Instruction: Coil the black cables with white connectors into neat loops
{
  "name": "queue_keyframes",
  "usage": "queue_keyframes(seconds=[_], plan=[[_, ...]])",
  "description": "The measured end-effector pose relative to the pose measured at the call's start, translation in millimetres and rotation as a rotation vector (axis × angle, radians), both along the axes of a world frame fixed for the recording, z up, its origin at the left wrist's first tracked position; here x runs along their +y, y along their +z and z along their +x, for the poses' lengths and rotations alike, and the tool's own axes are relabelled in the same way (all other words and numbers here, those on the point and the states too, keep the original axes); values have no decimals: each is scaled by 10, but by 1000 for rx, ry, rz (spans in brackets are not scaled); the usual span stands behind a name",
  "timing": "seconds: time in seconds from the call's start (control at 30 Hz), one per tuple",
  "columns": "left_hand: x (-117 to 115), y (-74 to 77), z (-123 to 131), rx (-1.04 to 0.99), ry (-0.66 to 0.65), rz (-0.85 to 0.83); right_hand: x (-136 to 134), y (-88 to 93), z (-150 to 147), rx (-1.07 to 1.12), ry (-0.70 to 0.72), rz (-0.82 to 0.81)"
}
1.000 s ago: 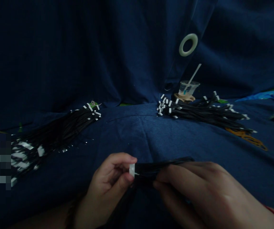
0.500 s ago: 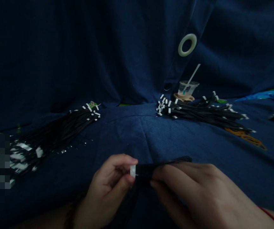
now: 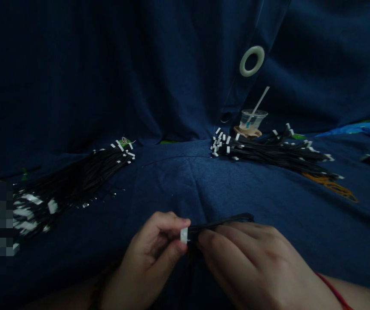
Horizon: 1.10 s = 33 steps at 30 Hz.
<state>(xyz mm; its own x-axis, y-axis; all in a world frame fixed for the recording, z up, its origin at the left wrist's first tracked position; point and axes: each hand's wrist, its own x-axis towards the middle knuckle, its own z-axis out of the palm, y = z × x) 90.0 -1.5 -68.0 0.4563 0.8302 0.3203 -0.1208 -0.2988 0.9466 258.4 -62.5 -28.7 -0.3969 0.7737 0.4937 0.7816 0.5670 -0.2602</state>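
Observation:
Between thumb and forefinger, my left hand (image 3: 157,249) pinches a small white connector (image 3: 184,235) at the end of several black wires (image 3: 223,221). Just to the right, my right hand (image 3: 252,258) is closed around the black wires, close to the connector. The wires run over the back of its fingers and bend into a loop near the knuckles. My right fingertips are partly hidden behind the hand.
Dark blue cloth (image 3: 172,185) covers the surface. Bundles of black wires with white connectors lie at left (image 3: 75,176) and right (image 3: 269,150). Behind the right bundle stands a plastic cup (image 3: 252,120) with a straw. Orange rubber bands (image 3: 330,187) lie nearby.
My left hand and the white connector have shifted slightly right and down. My right hand has moved left along the wires, closer to the connector.

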Motion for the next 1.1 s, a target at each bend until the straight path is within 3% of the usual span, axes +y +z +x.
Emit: queue_keyframes(seconds=[0.23, 0.47, 1.1], plan=[[11, -31, -22, 31, -8, 38, 19, 27, -15, -14, 1, 61], [8, -49, -49, 7, 34, -113, -22, 98, 54, -58, -14, 114], [-1, -10, -19, 16, 6, 50, -17, 111, 24, -53, 1, 35]])
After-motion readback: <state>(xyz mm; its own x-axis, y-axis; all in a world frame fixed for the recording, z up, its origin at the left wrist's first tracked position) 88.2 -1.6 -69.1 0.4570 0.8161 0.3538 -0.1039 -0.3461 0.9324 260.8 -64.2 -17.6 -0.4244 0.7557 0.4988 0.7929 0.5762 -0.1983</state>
